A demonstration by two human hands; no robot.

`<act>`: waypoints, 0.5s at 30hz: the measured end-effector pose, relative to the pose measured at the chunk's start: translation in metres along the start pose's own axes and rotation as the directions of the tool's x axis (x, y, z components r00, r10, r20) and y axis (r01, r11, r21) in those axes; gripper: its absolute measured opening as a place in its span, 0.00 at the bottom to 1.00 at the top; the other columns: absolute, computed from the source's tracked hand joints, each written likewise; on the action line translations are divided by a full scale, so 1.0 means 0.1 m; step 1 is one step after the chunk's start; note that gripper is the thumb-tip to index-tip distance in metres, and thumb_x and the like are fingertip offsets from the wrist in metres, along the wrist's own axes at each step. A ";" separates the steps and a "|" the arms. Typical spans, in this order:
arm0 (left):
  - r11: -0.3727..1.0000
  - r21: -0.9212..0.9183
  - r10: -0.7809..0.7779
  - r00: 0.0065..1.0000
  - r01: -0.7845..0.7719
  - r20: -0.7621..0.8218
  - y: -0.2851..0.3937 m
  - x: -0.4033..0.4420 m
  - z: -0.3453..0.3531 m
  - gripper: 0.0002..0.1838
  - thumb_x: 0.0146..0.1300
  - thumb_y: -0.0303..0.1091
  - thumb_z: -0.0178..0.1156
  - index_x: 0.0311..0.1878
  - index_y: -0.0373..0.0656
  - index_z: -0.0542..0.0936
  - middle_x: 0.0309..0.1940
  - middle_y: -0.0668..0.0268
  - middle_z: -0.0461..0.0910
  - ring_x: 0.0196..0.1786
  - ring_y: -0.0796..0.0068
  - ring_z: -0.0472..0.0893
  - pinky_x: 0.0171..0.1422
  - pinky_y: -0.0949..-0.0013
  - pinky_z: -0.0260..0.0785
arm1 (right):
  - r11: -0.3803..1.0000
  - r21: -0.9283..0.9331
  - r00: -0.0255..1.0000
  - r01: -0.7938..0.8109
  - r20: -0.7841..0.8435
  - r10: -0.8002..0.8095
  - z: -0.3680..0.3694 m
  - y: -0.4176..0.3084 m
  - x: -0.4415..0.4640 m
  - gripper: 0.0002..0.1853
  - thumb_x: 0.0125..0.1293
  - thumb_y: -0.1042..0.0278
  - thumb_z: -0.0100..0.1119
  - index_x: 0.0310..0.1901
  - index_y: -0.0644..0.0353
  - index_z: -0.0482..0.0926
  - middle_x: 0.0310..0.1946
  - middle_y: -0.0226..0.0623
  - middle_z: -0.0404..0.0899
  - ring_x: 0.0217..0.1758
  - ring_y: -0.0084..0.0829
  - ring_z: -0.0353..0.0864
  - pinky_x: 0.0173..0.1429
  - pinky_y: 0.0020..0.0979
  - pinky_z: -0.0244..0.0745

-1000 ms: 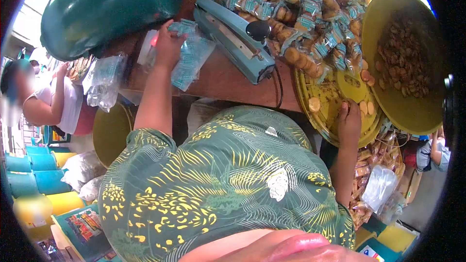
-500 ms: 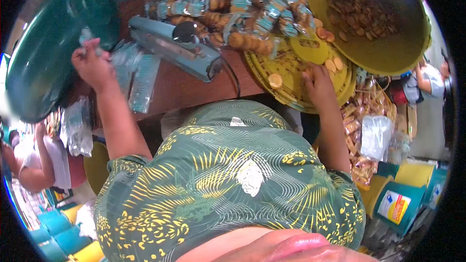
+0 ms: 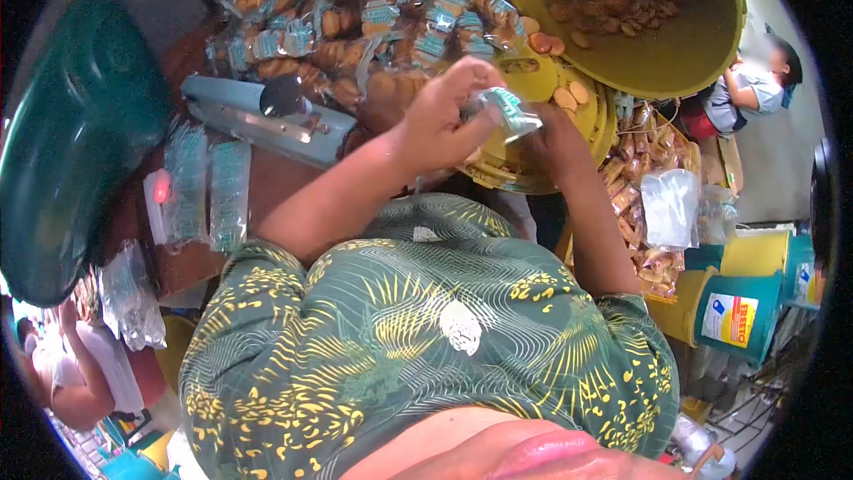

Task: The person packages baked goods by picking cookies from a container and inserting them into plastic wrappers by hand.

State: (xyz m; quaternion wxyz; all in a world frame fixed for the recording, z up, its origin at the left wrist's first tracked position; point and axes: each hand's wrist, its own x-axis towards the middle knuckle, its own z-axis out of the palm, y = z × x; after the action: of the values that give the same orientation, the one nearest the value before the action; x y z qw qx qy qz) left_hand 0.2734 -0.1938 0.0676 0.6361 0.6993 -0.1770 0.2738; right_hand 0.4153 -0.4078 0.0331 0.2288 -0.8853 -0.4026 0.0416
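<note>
My left hand (image 3: 440, 120) is closed on a small clear plastic bag (image 3: 514, 114) with teal print, holding it above the yellow lid. Beside the bag is my right hand (image 3: 549, 138), over the lid; its fingers are mostly hidden, so I cannot tell what they hold. The yellow lid (image 3: 506, 180) lies under both hands, with loose round biscuits (image 3: 573, 93) on its right part. A wide yellow bucket (image 3: 724, 53), tipped towards me, holds many more biscuits. Flat printed bags (image 3: 229, 191) lie on the table to the left.
Packed biscuit bags (image 3: 382, 13) are heaped at the back. A blue bag sealer (image 3: 258, 124) sits in front of them. At left stands a large green tub (image 3: 80, 151); at right are filled packets (image 3: 653, 147) and green and yellow buckets (image 3: 733, 320). Other people (image 3: 755, 84) are nearby.
My left hand has come right from beside the green tub, bringing the printed plastic bag to my right hand. The camera view has shifted, so the table things appear further left.
</note>
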 end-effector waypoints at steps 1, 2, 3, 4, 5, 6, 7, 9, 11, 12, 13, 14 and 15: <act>0.985 -0.127 -0.120 0.992 0.115 -0.027 -0.29 -0.12 0.07 0.16 0.60 0.20 0.56 0.52 0.38 0.69 0.43 0.65 0.76 0.46 0.80 0.77 0.49 0.73 0.70 | 1.000 0.001 1.000 -0.020 -0.015 0.020 0.00 -0.03 -0.01 0.19 0.71 0.56 0.55 0.56 0.60 0.75 0.54 0.55 0.75 0.56 0.56 0.76 0.60 0.47 0.73; 0.941 -0.255 -0.241 0.970 0.224 -0.037 -0.56 -0.23 0.13 0.16 0.61 0.19 0.55 0.53 0.38 0.68 0.44 0.65 0.76 0.47 0.79 0.77 0.51 0.72 0.70 | 0.999 0.002 0.999 -0.039 -0.029 0.039 0.00 -0.06 -0.02 0.19 0.71 0.56 0.54 0.55 0.61 0.75 0.53 0.55 0.76 0.55 0.57 0.77 0.60 0.48 0.73; 0.866 -0.378 -0.363 0.931 0.326 -0.029 -0.60 -0.21 0.15 0.17 0.61 0.19 0.54 0.53 0.38 0.67 0.45 0.66 0.76 0.47 0.79 0.77 0.52 0.72 0.70 | 0.998 -0.053 0.996 -0.030 -0.080 0.025 -0.01 -0.12 -0.03 0.19 0.72 0.55 0.53 0.54 0.62 0.76 0.51 0.56 0.77 0.54 0.58 0.77 0.58 0.49 0.73; 0.852 -0.405 -0.374 0.927 0.332 -0.027 -0.64 -0.19 0.14 0.17 0.61 0.18 0.53 0.54 0.38 0.67 0.46 0.66 0.75 0.48 0.79 0.76 0.53 0.72 0.70 | 0.998 -0.062 0.995 -0.029 -0.094 0.023 0.00 -0.13 0.00 0.19 0.72 0.55 0.52 0.53 0.62 0.76 0.50 0.56 0.77 0.54 0.57 0.77 0.58 0.48 0.73; 0.833 -0.433 -0.393 0.919 0.343 -0.028 -0.68 -0.21 0.12 0.17 0.62 0.18 0.53 0.54 0.38 0.66 0.46 0.66 0.75 0.48 0.79 0.76 0.53 0.72 0.70 | 0.997 -0.069 0.995 -0.028 -0.098 0.021 0.02 -0.14 0.00 0.19 0.73 0.54 0.51 0.52 0.62 0.76 0.48 0.55 0.77 0.54 0.56 0.76 0.57 0.47 0.72; 0.815 -0.460 -0.413 0.910 0.352 -0.034 -0.65 -0.19 0.09 0.17 0.62 0.17 0.52 0.54 0.38 0.66 0.47 0.66 0.75 0.49 0.79 0.76 0.54 0.73 0.70 | 0.997 -0.075 0.995 -0.023 -0.100 0.015 0.03 -0.14 0.00 0.19 0.73 0.54 0.50 0.51 0.62 0.76 0.47 0.54 0.78 0.53 0.55 0.76 0.57 0.45 0.72; 0.810 -0.489 -0.403 0.913 0.324 -0.064 -0.65 -0.17 0.05 0.17 0.62 0.17 0.51 0.55 0.38 0.66 0.46 0.65 0.75 0.49 0.80 0.77 0.55 0.73 0.70 | 0.994 -0.099 0.996 -0.040 -0.082 0.032 0.04 -0.15 0.04 0.19 0.73 0.54 0.51 0.51 0.63 0.76 0.46 0.54 0.78 0.53 0.55 0.76 0.56 0.46 0.72; 0.780 -0.525 -0.468 0.874 0.339 -0.131 -0.73 -0.15 0.01 0.17 0.63 0.18 0.52 0.55 0.38 0.67 0.46 0.65 0.76 0.48 0.80 0.77 0.55 0.73 0.70 | 0.988 -0.143 0.997 -0.064 -0.047 0.058 0.06 -0.18 0.13 0.18 0.73 0.54 0.51 0.50 0.63 0.76 0.46 0.54 0.78 0.52 0.55 0.76 0.54 0.47 0.72; 0.793 -0.495 -0.481 0.863 0.355 -0.152 -0.77 -0.16 -0.02 0.17 0.64 0.20 0.54 0.55 0.37 0.68 0.45 0.66 0.76 0.48 0.81 0.76 0.54 0.74 0.70 | 0.984 -0.116 0.991 -0.134 0.003 0.135 0.03 -0.30 0.22 0.18 0.73 0.55 0.51 0.49 0.64 0.76 0.44 0.54 0.78 0.50 0.56 0.77 0.51 0.48 0.73; 0.790 -0.497 -0.477 0.869 0.358 -0.134 -0.78 -0.17 0.01 0.16 0.64 0.21 0.55 0.55 0.37 0.69 0.45 0.65 0.77 0.48 0.81 0.76 0.54 0.73 0.70 | 0.979 -0.107 0.984 -0.172 0.027 0.176 0.02 -0.33 0.25 0.18 0.73 0.55 0.51 0.48 0.64 0.76 0.43 0.54 0.79 0.48 0.56 0.77 0.50 0.48 0.73; 0.789 -0.499 -0.472 0.874 0.359 -0.117 -0.78 -0.19 0.04 0.16 0.64 0.22 0.55 0.55 0.37 0.69 0.46 0.65 0.77 0.47 0.81 0.76 0.54 0.73 0.71 | 0.977 -0.115 0.982 -0.180 0.032 0.185 0.04 -0.34 0.27 0.17 0.72 0.56 0.52 0.49 0.64 0.76 0.43 0.55 0.79 0.48 0.57 0.78 0.51 0.49 0.73; 0.787 -0.501 -0.466 0.879 0.360 -0.100 -0.78 -0.20 0.05 0.15 0.65 0.22 0.55 0.55 0.37 0.69 0.46 0.65 0.77 0.47 0.81 0.76 0.53 0.73 0.71 | 0.974 -0.125 0.980 -0.188 0.037 0.194 0.05 -0.32 0.30 0.18 0.71 0.56 0.54 0.49 0.64 0.76 0.43 0.56 0.80 0.48 0.58 0.78 0.53 0.50 0.74; 0.813 -0.437 -0.468 0.878 0.385 -0.098 -0.75 -0.20 0.04 0.16 0.67 0.24 0.55 0.56 0.38 0.69 0.47 0.65 0.77 0.47 0.82 0.75 0.52 0.73 0.71 | 0.971 -0.135 0.978 -0.196 0.042 0.203 0.05 -0.31 0.31 0.18 0.70 0.56 0.55 0.49 0.64 0.76 0.43 0.57 0.80 0.48 0.59 0.79 0.54 0.50 0.74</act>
State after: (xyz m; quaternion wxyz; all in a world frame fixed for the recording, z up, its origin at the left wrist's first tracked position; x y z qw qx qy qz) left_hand 0.3030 -0.1902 -0.0041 0.8263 0.5428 -0.0026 0.1499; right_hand 0.4135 -0.3658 0.0459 0.1541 -0.9329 -0.3196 0.0625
